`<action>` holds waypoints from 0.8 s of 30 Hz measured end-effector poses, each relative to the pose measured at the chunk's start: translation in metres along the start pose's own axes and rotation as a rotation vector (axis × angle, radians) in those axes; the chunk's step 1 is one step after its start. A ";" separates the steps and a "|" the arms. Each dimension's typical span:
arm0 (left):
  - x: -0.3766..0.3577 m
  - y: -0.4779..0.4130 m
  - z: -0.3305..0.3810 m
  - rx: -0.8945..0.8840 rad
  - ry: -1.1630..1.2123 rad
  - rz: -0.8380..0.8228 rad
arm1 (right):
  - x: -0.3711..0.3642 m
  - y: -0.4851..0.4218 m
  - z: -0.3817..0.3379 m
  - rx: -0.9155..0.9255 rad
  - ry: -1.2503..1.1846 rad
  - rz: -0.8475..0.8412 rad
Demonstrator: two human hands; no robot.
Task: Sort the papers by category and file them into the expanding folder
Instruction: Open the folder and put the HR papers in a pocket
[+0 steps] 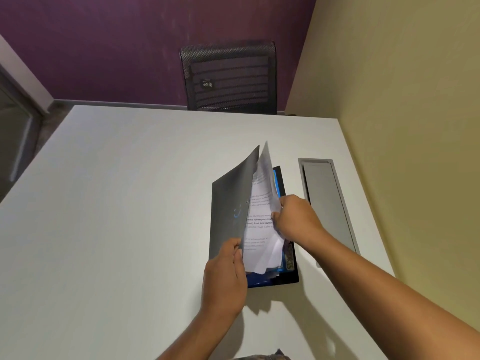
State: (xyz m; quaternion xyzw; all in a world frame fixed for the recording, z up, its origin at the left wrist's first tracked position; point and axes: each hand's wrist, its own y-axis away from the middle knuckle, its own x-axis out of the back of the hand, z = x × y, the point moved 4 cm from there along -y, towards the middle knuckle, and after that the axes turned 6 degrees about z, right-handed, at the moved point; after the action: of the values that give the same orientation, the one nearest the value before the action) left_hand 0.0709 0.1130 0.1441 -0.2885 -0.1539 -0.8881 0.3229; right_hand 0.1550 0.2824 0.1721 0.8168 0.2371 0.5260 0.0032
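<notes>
left hand (224, 276) is pinching the bottom edge of the folder (230, 203)'s thin matte grey front flap, holding it lifted open, while the right hand (296, 216) has its fingers curled round the edge of the papers (259, 229). they're floppy white printed sheets standing up inside, with some blue glossy-looking ones under them. the folder's black back lies flat on the smooth white table (117, 203), right of middle, just beside a long grey metal hatch (327, 203), and past the far edge there's a black mesh chair (228, 79) against a purple wall (117, 42).
</notes>
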 end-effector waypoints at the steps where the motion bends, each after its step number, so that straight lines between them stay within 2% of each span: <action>1: 0.000 0.000 0.000 -0.001 -0.002 0.001 | 0.003 -0.004 -0.001 -0.005 0.025 -0.009; 5: 0.009 0.000 0.004 0.031 0.030 0.038 | 0.036 -0.019 0.001 -0.058 0.063 -0.001; 8: 0.015 0.001 0.005 0.036 0.078 0.097 | 0.049 -0.023 0.000 -0.102 0.013 -0.056; 12: 0.016 0.002 0.002 0.058 0.113 0.146 | 0.030 -0.023 -0.006 -0.083 -0.025 -0.100; 15: 0.017 0.001 -0.004 0.050 0.094 0.208 | 0.026 -0.024 -0.007 -0.067 -0.030 -0.049; 20: 0.009 -0.001 -0.004 0.049 0.110 0.168 | 0.014 -0.030 -0.022 -0.026 -0.125 -0.044; 24: 0.006 -0.007 -0.005 0.045 0.118 0.215 | -0.008 -0.037 -0.017 -0.114 -0.294 -0.029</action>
State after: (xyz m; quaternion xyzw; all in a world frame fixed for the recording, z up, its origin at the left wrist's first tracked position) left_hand 0.0604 0.1136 0.1431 -0.2431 -0.1228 -0.8601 0.4313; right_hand 0.1234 0.3083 0.1632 0.8799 0.2157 0.4131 0.0922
